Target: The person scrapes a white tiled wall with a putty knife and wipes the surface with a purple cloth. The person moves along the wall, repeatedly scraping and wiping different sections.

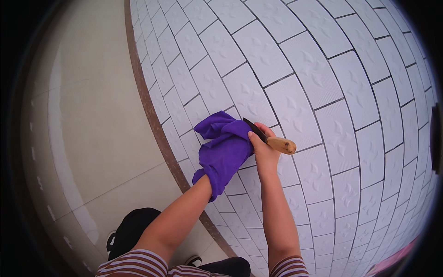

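Note:
A bunched purple cloth (225, 152) wraps my left hand and covers its fingers; only the wrist and forearm come out below it. My right hand (266, 152) is closed around a wooden-handled scraper (281, 144), gripping it near where the dark blade meets the handle. The handle sticks out to the right of the hand. The blade points up and left, its tip beside the cloth's upper right edge. My right thumb touches the cloth's right side. Both hands are in front of a white tiled wall (294, 107) with embossed leaf shapes and dark joints.
A brown skirting strip (145, 93) runs between the wall and the beige tiled floor (97, 121). My knees in black trousers (135, 221) and my shoes (193, 260) show at the bottom. Something pink (394, 256) lies at the lower right rim.

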Demonstrator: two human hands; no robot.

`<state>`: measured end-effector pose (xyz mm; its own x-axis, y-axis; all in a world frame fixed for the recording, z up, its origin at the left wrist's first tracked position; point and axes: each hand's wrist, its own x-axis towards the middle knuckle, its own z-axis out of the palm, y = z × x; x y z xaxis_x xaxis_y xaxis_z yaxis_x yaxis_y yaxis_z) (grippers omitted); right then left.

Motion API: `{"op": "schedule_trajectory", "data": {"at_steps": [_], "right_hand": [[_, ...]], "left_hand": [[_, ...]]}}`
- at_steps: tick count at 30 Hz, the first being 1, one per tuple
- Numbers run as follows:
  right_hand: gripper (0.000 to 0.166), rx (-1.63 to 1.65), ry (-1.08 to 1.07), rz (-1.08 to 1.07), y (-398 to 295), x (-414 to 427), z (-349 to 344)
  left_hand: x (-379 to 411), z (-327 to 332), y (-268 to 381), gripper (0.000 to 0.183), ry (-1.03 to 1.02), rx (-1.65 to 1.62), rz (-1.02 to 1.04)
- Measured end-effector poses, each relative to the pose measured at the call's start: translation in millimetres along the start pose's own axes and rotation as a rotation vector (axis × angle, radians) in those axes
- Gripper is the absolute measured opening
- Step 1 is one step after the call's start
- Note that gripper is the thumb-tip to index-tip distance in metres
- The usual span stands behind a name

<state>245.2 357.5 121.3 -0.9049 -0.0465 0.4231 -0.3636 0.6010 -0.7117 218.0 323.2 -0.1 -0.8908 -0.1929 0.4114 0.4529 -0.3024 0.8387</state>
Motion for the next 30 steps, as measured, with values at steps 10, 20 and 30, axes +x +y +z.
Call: {"op": "schedule_trajectory", "data": {"at_steps": [10,20,30], "right_hand": [[0.018,-0.192,0.139,-0.313,-13,40,-16],[0.017,-0.196,0.18,-0.361,-11,41,-15],[0.016,-0.336,0.149,-0.282,-29,39,-15]], "left_hand": [[5,1,11,0.022,0.041,0.321,0.092],[2,-8,19,0.02,0.045,0.3,0.079],[2,-13,23,0.018,0.043,0.301,0.074]]}}
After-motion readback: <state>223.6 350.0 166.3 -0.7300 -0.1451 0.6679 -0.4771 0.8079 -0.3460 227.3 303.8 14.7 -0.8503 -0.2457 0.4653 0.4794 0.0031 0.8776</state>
